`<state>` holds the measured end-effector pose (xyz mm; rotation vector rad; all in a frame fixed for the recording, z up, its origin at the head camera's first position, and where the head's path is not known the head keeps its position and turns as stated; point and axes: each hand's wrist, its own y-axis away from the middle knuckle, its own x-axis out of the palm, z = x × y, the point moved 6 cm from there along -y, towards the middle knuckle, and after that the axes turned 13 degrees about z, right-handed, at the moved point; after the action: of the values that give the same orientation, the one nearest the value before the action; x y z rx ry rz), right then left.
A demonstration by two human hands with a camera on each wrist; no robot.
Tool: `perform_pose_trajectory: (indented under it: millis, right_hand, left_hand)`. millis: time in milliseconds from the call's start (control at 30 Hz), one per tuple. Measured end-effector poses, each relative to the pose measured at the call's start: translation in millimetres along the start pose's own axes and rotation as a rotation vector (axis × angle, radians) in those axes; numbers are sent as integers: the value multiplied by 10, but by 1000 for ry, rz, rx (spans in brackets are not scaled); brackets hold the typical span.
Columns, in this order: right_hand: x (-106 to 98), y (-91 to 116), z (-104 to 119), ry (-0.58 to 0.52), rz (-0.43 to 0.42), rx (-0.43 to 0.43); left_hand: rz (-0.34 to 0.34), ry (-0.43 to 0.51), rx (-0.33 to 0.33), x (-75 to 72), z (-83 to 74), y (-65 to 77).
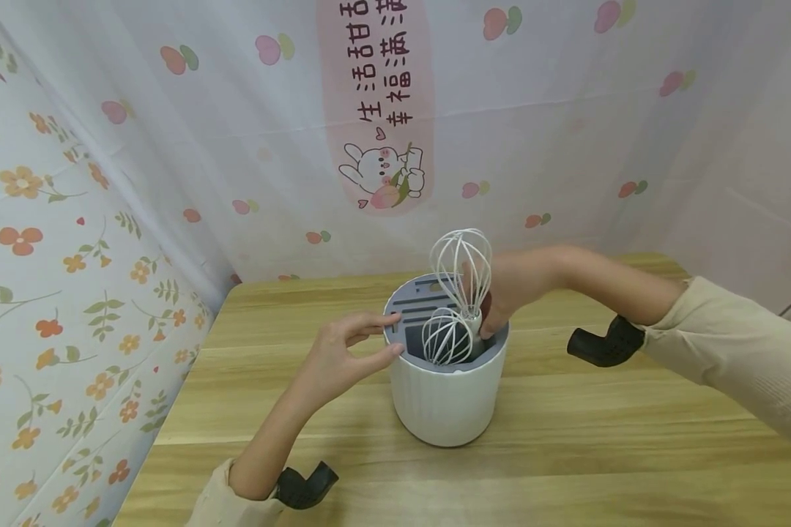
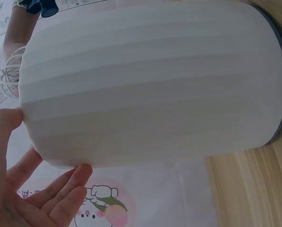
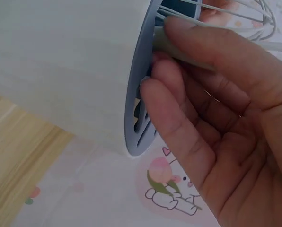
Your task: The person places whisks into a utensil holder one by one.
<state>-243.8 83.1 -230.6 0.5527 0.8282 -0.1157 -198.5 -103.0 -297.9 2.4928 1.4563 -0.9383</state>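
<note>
A white ribbed utensil holder point(image 1: 444, 410) with a grey slotted top point(image 1: 411, 304) stands upright on the table. Thumb and fingertips of my left hand point(image 1: 343, 355) rest on its left rim. In the left wrist view, that hand's relaxed fingers lie against the holder's side. At the holder's right, my right hand point(image 1: 514, 282) grips a large white whisk point(image 1: 461, 267) by its handle point(image 3: 179, 51), wire end up, over the big opening. A smaller whisk point(image 1: 446, 337) leans at that same opening, its wires overlapping the large whisk's lower end. The lower handles are hidden inside the holder.
The wood-grain table point(image 1: 290, 439) runs under and around the holder. Behind it hangs a white curtain point(image 1: 257, 168) with a rabbit print; a floral curtain point(image 1: 72, 293) hangs along the left side. Both wrists carry black camera mounts point(image 1: 606, 344).
</note>
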Motion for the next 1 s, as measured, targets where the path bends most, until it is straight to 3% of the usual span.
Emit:
perform_pose_trajectory:
  millis: [267,367,633,800,1000]
  right_hand:
    - [-31,142,-115,-177,-16,-38]
    - [-30,179,-132,-180,-1,-69]
    - [-11,280,-169,-188,0,-5]
    - [-13,317,-162,-175,-12,-15]
    - [-32,362,-183,-193,-19,-30]
  left_hand:
    - [1,3,5,9,17,-4]
    - [4,-1,11,9,15,-5]
    - [37,-22,-8,-28,-4,5]
    - [21,-33,-17,-157,-12,-13]
    - [-27,-9,-20,-481,57,-147]
